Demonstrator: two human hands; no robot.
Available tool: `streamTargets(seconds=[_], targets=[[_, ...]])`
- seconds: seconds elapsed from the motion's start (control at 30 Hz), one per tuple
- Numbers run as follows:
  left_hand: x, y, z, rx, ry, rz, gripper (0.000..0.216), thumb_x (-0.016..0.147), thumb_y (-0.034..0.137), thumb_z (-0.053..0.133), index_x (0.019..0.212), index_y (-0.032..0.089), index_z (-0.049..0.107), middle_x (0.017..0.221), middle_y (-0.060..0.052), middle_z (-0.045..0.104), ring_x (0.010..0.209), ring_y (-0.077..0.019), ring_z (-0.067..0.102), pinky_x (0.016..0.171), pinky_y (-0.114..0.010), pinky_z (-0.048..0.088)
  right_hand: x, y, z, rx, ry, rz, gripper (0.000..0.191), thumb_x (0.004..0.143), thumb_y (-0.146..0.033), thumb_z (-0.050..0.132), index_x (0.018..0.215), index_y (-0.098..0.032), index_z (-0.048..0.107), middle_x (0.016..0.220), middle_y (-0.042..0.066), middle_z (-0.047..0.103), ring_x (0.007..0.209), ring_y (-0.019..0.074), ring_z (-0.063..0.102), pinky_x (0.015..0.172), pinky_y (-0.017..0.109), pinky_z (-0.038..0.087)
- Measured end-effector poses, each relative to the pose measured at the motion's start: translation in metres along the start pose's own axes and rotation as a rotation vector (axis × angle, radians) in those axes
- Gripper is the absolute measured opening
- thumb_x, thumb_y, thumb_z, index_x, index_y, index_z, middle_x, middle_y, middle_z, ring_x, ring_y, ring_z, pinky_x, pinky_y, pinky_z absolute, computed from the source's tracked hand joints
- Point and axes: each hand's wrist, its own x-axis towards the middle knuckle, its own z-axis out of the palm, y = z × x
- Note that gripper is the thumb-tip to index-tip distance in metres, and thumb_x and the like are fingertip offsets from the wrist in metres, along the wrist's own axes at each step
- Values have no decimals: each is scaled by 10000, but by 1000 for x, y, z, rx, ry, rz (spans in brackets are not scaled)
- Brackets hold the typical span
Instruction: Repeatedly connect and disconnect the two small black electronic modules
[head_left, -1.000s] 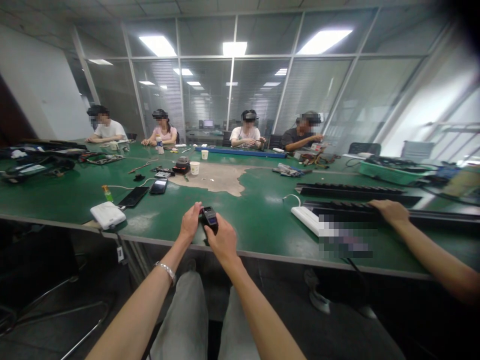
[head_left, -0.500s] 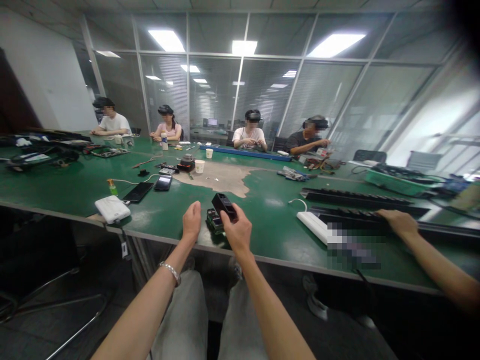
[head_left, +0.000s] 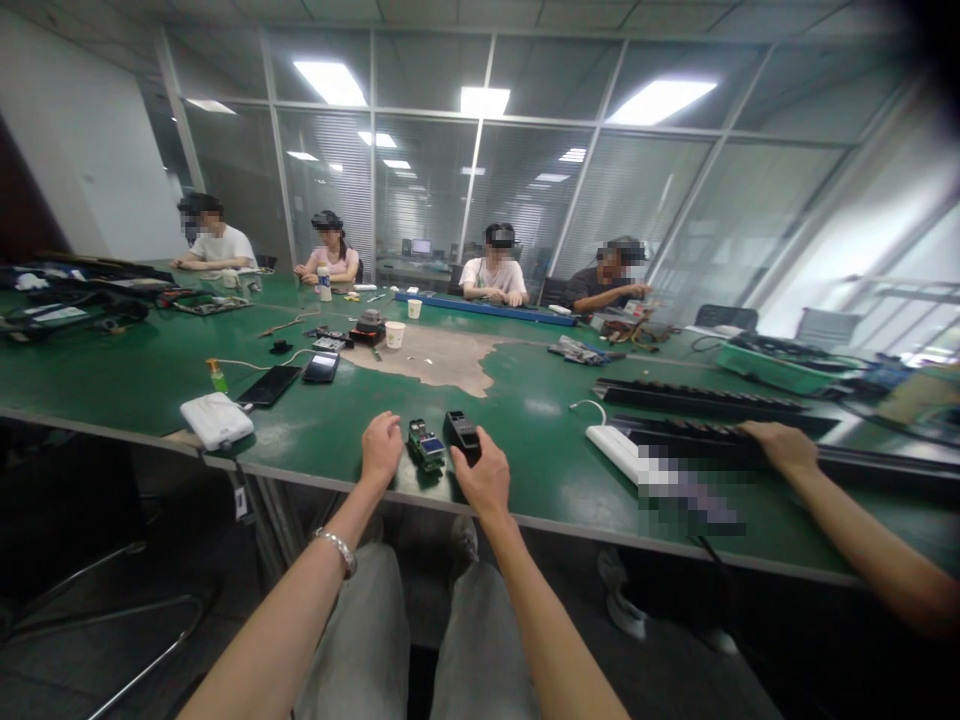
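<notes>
My right hand [head_left: 484, 478] is wrapped round a black rectangular plastic casing [head_left: 462, 436], held at the table's near edge with its far end showing beyond my fingers. Just left of the casing, a green circuit board [head_left: 426, 446] with a small dark-blue screen-like part lies on the table, apart from both hands. My left hand [head_left: 382, 447] is beside the board on its left, fingers loosely bent and nothing visible in them. A silvery bracelet [head_left: 337, 548] circles my left wrist.
The green table [head_left: 525, 455] has a worn tan patch [head_left: 435, 360]. Left are a white power bank [head_left: 217, 420] and a phone [head_left: 271, 386]. Another person's hand [head_left: 780, 446] touches black strips [head_left: 705, 435] at right, behind a white power strip [head_left: 619, 455]. Several people sit opposite.
The black casing has moved right, off from above the circuit board, which now shows fully. My left hand's fingers have loosened slightly. A person opposite has shifted their hands.
</notes>
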Motion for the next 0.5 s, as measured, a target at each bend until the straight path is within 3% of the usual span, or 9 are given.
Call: streamTargets(seconds=[0.17,0.37,0.5], targets=[[-2,0,1,25,-16,-2,399,713,44,450,972,151,734,1156,-108,683,1154,-234,598,1068,-396,424,-3,4,2,3,13,-64,582,828,-337,580,1331,-58,491,1292,211,570,1185,288,535,1019,435,396],[-4,0,1,95,-45,42,352,739,76,453,919,145,748,1140,-124,686,1149,-251,598,1064,-406,424,-2,0,-6,81,-23,33,544,827,-349,578,1309,-100,535,1231,180,624,1138,276,582,979,413,438],[-1,-2,1,63,-18,22,368,760,71,428,950,116,740,1130,-142,690,1131,-241,609,1052,-384,432,4,-11,-17,228,-17,193,548,807,-447,605,1256,-133,594,1175,139,668,1057,263,638,939,394,478]])
